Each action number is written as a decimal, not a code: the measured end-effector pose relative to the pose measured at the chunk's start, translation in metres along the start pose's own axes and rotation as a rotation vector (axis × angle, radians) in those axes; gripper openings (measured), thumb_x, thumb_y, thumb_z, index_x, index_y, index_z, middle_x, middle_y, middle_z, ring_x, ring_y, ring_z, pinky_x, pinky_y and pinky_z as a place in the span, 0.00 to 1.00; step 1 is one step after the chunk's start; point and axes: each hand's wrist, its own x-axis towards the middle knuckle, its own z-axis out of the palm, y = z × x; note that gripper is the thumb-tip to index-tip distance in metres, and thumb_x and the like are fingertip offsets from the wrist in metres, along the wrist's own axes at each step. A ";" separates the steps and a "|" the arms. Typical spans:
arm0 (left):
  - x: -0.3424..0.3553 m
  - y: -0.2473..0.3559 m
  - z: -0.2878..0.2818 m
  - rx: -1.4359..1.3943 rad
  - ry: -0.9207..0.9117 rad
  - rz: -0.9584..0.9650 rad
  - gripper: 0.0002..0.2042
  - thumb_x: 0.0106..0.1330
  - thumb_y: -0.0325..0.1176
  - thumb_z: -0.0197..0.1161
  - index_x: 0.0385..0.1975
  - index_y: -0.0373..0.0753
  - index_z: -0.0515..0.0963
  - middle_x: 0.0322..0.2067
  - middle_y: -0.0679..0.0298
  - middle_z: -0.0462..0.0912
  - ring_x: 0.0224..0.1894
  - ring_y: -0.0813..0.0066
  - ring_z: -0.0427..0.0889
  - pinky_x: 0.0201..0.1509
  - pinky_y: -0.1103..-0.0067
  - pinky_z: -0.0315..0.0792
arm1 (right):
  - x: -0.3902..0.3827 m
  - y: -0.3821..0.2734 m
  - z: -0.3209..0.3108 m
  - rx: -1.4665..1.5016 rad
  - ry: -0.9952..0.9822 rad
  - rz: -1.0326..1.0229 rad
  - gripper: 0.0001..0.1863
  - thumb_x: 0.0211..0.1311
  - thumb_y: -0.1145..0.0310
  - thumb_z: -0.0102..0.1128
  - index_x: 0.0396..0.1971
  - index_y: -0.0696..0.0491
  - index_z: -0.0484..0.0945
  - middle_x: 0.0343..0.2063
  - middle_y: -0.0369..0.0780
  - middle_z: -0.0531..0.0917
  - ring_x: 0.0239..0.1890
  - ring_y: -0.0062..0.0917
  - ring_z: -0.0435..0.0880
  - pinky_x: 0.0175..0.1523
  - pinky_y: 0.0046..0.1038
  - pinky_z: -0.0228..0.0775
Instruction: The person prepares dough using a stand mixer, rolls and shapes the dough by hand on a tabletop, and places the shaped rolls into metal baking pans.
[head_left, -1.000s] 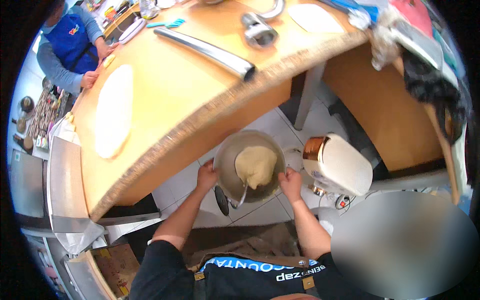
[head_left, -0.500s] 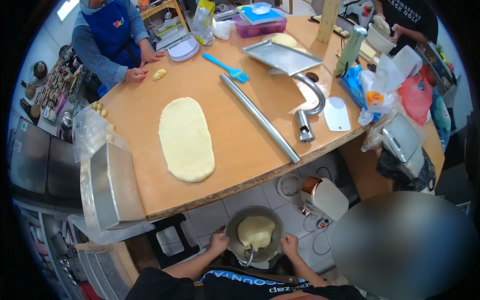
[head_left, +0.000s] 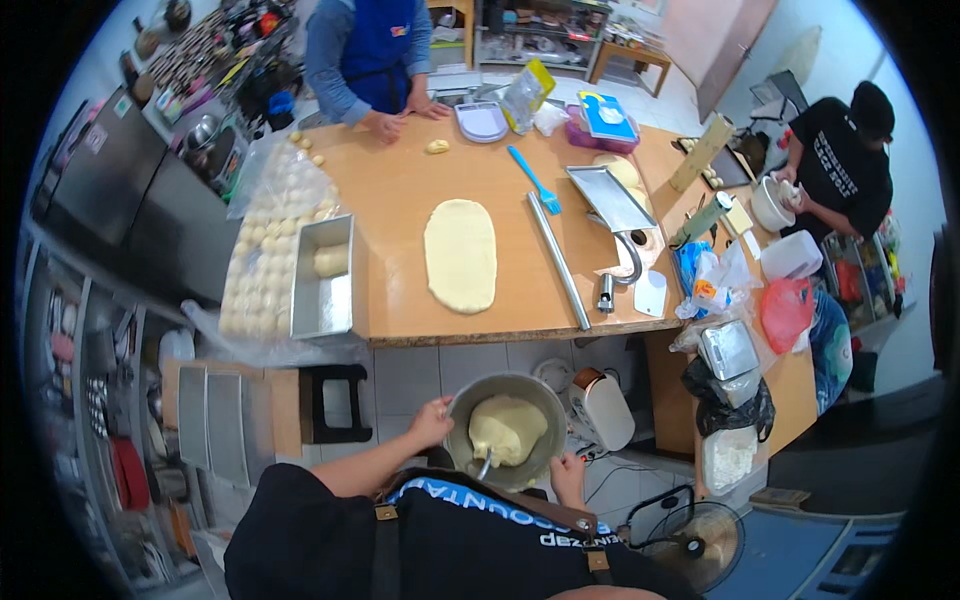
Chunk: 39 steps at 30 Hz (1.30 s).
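A round metal mixing bowl [head_left: 465, 400] with a lump of pale dough [head_left: 507, 428] inside it is held low in front of my chest, over the tiled floor. My left hand [head_left: 432, 421] grips the bowl's left rim. My right hand [head_left: 567, 474] holds its lower right rim. A metal tool [head_left: 483, 465] leans inside the bowl near the front. Ahead on the wooden table [head_left: 400, 200] lies a flat oval sheet of dough [head_left: 460, 254], beside a long metal rolling bar [head_left: 559, 260].
A metal loaf pan [head_left: 322, 277] and a plastic sheet with several dough balls [head_left: 262, 250] sit at the table's left. A person in a blue apron [head_left: 370, 50] works at the far side; another in black [head_left: 835, 160] stands at right. A black stool [head_left: 335, 403] and white appliance [head_left: 602, 408] are on the floor.
The view has pulled back and up: the table now looks farther away and the whole room shows. Both hands keep their hold on the bowl, which stays close to my body.
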 end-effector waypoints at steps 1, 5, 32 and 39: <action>-0.003 0.012 -0.006 -0.073 0.017 -0.039 0.20 0.48 0.30 0.56 0.44 0.39 0.78 0.45 0.57 0.80 0.35 0.62 0.81 0.40 0.73 0.74 | 0.006 -0.009 -0.007 -0.006 -0.006 -0.049 0.12 0.46 0.69 0.55 0.13 0.62 0.71 0.08 0.41 0.72 0.15 0.19 0.69 0.21 0.29 0.61; -0.012 0.020 -0.023 -0.075 0.242 0.014 0.23 0.49 0.29 0.56 0.50 0.39 0.75 0.36 0.56 0.82 0.33 0.66 0.80 0.39 0.75 0.73 | 0.038 -0.043 -0.023 -0.034 -0.096 -0.270 0.11 0.47 0.69 0.55 0.14 0.62 0.71 0.10 0.42 0.73 0.16 0.18 0.70 0.22 0.27 0.62; 0.020 0.236 -0.131 -0.165 -0.036 0.360 0.12 0.47 0.22 0.53 0.30 0.28 0.80 0.49 0.56 0.77 0.42 0.71 0.79 0.45 0.81 0.71 | 0.077 -0.203 -0.116 0.343 0.109 -0.160 0.09 0.46 0.72 0.54 0.13 0.59 0.69 0.11 0.34 0.69 0.17 0.14 0.65 0.22 0.24 0.57; 0.057 0.245 -0.122 -0.231 -0.061 0.301 0.12 0.47 0.22 0.54 0.31 0.29 0.81 0.50 0.57 0.76 0.42 0.72 0.78 0.43 0.80 0.72 | 0.110 -0.205 -0.125 0.371 0.030 -0.069 0.09 0.46 0.71 0.55 0.13 0.59 0.70 0.10 0.32 0.70 0.16 0.13 0.64 0.21 0.23 0.57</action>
